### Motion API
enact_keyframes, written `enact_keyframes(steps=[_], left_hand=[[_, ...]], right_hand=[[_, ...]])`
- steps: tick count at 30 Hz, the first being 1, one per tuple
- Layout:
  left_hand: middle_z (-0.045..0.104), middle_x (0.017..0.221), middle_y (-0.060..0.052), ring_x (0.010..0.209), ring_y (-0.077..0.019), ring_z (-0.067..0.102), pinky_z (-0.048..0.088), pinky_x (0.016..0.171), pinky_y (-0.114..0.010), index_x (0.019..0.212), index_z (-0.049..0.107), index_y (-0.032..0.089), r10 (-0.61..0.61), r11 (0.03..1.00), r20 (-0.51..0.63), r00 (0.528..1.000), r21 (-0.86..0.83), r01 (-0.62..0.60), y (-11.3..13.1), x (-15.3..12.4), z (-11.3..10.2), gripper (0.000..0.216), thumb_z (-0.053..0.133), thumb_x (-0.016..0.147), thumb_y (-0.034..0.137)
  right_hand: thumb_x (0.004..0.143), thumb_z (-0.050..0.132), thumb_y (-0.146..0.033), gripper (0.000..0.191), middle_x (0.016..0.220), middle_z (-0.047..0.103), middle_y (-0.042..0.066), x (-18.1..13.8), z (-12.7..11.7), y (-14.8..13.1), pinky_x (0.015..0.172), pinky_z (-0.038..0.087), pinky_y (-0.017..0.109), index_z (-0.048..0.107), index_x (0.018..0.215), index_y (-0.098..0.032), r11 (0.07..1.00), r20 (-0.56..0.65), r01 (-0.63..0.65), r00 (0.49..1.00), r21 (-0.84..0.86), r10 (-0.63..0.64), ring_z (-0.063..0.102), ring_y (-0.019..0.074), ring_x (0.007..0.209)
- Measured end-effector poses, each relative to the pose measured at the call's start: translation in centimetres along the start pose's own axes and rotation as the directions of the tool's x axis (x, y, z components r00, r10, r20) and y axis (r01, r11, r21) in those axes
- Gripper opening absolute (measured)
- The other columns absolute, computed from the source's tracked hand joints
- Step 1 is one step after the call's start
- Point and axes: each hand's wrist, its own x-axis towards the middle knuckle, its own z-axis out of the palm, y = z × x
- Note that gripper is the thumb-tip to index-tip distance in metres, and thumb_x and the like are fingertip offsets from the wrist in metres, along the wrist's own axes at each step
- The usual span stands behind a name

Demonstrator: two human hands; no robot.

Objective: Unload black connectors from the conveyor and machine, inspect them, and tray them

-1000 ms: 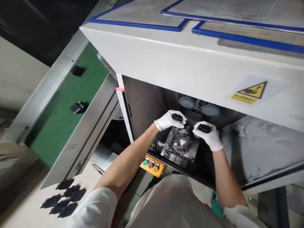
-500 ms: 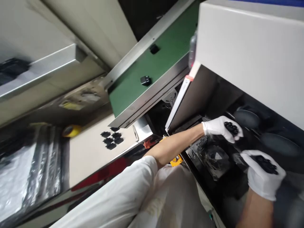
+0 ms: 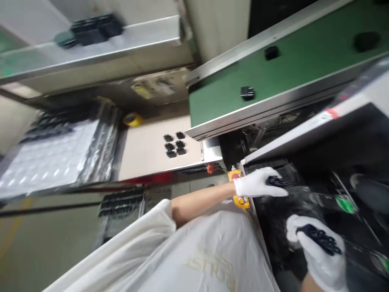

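"What's the left hand doing?"

"The left hand [image 3: 258, 182], in a white glove, is curled closed around a black plastic part [image 3: 276, 181], with the fingers over its top. The hand reaches in at the lower edge of the machine opening."

"And the right?"

"The right hand [image 3: 322, 259], gloved the same, is half closed on a second black plastic part [image 3: 319, 239], which lies across the fingers. The blur makes it hard to say how firm that grip is."

"What's around them?"

"Above both hands is the white machine housing [image 3: 361, 91]. Inside the dark opening are round green fittings [image 3: 345, 204]. A yellow control box [image 3: 241, 201] sits just beside the left wrist, and a white smock sleeve [image 3: 146, 231] covers the left upper arm."

"Further out?"

"A green conveyor belt [image 3: 273, 85] carries two black parts [image 3: 247, 93] near its front rail. Past its end, six more black parts [image 3: 174, 144] sit grouped on a cream table [image 3: 146, 152], with a yellow tape roll [image 3: 133, 119] at the table's far edge. Beyond that lies bubble wrap [image 3: 51, 156] in a metal-edged tray."
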Motion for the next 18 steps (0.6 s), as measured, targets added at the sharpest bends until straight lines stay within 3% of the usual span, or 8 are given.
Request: enact_keyframes(steps=[2,4,6,9,11,13,16,18], left_hand=[[0.072,0.098,-0.005,0.093,-0.022,0.066,0.053,0.085,-0.034,0.099,0.07,0.017,-0.232,0.968,-0.211,0.949,0.045,0.247,-3.4,-6.9,-5.0,0.045,0.081,0.076,0.055],[0.069,0.089,-0.003,0.084,-0.0206,0.063,0.052,0.078,-0.033,0.094,0.066,0.017,-0.398,0.891,-0.451,0.799,0.016,0.453,-6.7,-14.2,-9.3,0.042,0.078,0.076,0.053],[0.067,0.084,-0.002,0.08,-0.0205,0.061,0.051,0.077,-0.035,0.091,0.063,0.016,-0.443,0.838,-0.615,0.652,-0.026,0.544,-9.3,-21.2,-13.3,0.038,0.073,0.077,0.05],[0.069,0.084,-0.004,0.08,-0.0221,0.063,0.052,0.078,-0.037,0.09,0.063,0.016,-0.453,0.801,-0.721,0.525,-0.07,0.594,-12.2,-30.0,-20.1,0.038,0.073,0.074,0.049],[0.07,0.084,-0.005,0.081,-0.0235,0.065,0.053,0.077,-0.036,0.087,0.065,0.015,-0.454,0.784,-0.747,0.485,-0.077,0.616,-13.5,-34.6,-25.7,0.039,0.077,0.069,0.047],[0.071,0.083,-0.004,0.081,-0.0245,0.067,0.053,0.076,-0.035,0.085,0.066,0.016,-0.448,0.762,-0.772,0.45,-0.066,0.645,-14.6,-38.3,-32.0,0.036,0.079,0.067,0.044],[0.072,0.083,-0.005,0.083,-0.0254,0.068,0.052,0.077,-0.034,0.085,0.068,0.017,-0.43,0.715,-0.799,0.42,-0.018,0.699,-15.9,-42.6,-41.8,0.03,0.081,0.066,0.036],[0.073,0.085,-0.006,0.083,-0.0257,0.068,0.052,0.079,-0.034,0.086,0.071,0.017,-0.423,0.682,-0.795,0.434,0.035,0.73,-16.8,-44.8,-47.4,0.028,0.082,0.065,0.032]], right_hand=[[0.088,0.071,-0.038,0.016,0.079,0.074,0.007,1.2,4.7,0.3,0.071,0.058,0.043,0.078,0.093,-0.024,0.997,0.145,-0.061,0.988,0.056,0.052,0.07,0.0265,0.072],[0.094,0.065,-0.042,0.022,0.079,0.072,0.005,2.4,9.5,0.7,0.077,0.057,0.04,0.075,0.103,-0.024,0.982,0.283,-0.173,0.948,0.075,0.145,0.068,0.0236,0.074],[0.095,0.065,-0.045,0.025,0.078,0.07,0.002,3.9,14.2,1.2,0.08,0.057,0.036,0.071,0.107,-0.024,0.966,0.381,-0.258,0.895,0.014,0.233,0.066,0.0208,0.074],[0.093,0.066,-0.055,0.033,0.081,0.07,0.002,6.1,22.0,2.1,0.08,0.056,0.034,0.068,0.097,-0.023,0.954,0.444,-0.249,0.845,-0.165,0.297,0.065,0.02,0.078],[0.088,0.067,-0.062,0.04,0.092,0.074,0.005,7.3,28.9,3.1,0.081,0.056,0.035,0.067,0.096,-0.022,0.941,0.456,-0.199,0.835,-0.273,0.308,0.067,0.0226,0.084],[0.086,0.068,-0.064,0.045,0.099,0.076,0.008,8.0,37.1,4.1,0.083,0.056,0.038,0.068,0.097,-0.021,0.919,0.517,-0.134,0.792,-0.371,0.325,0.069,0.0258,0.09],[0.09,0.064,-0.062,0.041,0.096,0.076,0.009,8.4,51.0,5.0,0.088,0.053,0.043,0.069,0.092,-0.021,0.885,0.699,0.064,0.641,-0.461,0.317,0.069,0.0293,0.092],[0.093,0.063,-0.055,0.034,0.101,0.076,0.01,8.6,59.9,5.1,0.092,0.052,0.044,0.07,0.097,-0.022,0.866,0.791,0.226,0.553,-0.446,0.263,0.069,0.0308,0.099]])
